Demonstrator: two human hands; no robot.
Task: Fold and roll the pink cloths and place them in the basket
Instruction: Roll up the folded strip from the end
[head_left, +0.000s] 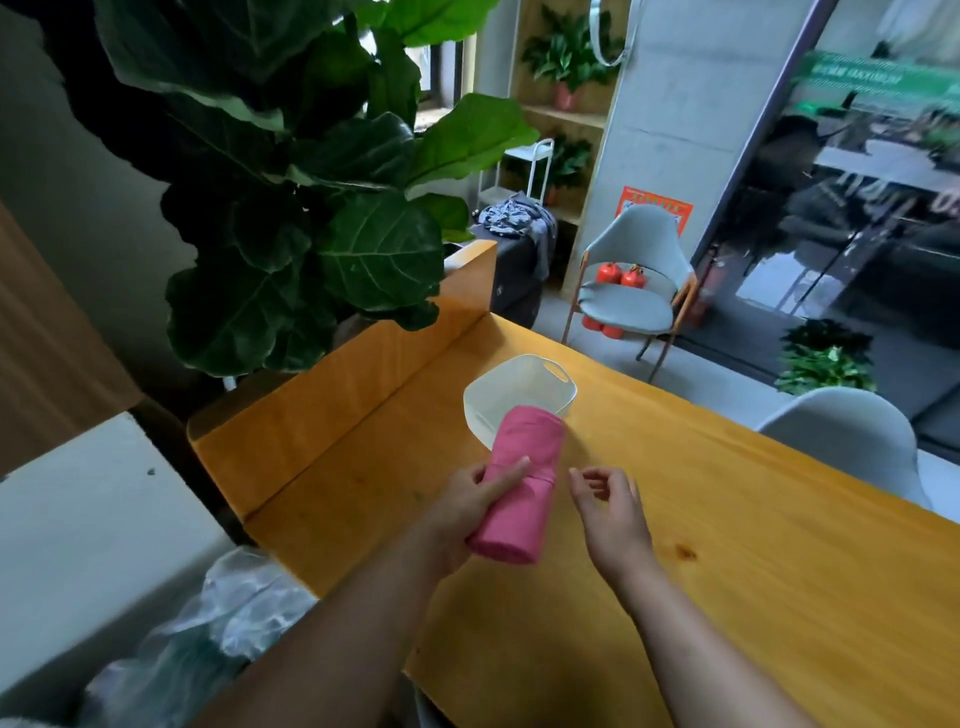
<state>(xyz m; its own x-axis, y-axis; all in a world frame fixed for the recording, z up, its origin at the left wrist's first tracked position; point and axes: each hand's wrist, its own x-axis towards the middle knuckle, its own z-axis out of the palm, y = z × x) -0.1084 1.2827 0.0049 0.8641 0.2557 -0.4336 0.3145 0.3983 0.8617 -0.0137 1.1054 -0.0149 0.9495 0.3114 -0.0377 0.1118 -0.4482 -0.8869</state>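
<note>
A rolled pink cloth (524, 483) is held above the wooden table (727, 545). My left hand (475, 499) grips the roll from its left side, thumb lying across the top. The far end of the roll reaches over the near rim of a white plastic basket (519, 382), which looks empty inside. My right hand (610, 506) hovers just right of the roll, fingers loosely curled and holding nothing, a small gap between it and the cloth.
A large leafy plant (311, 208) stands behind the raised wooden back edge (363, 389) on the left. Grey chairs (634, 280) stand beyond the table's far side, another chair (852, 436) at its right. Plastic wrap (234, 623) lies low at left.
</note>
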